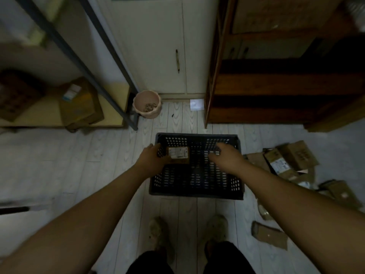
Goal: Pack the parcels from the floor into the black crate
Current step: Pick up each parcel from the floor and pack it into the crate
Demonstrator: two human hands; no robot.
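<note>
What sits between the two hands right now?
Head view: a labelled parcel, held by the left hand in or just above the black crate, then bare crate floor up to the right hand.

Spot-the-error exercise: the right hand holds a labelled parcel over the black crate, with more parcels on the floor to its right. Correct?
No: the head view shows the left hand holding the labelled parcel over the black crate, with more parcels on the floor to its right.
</note>
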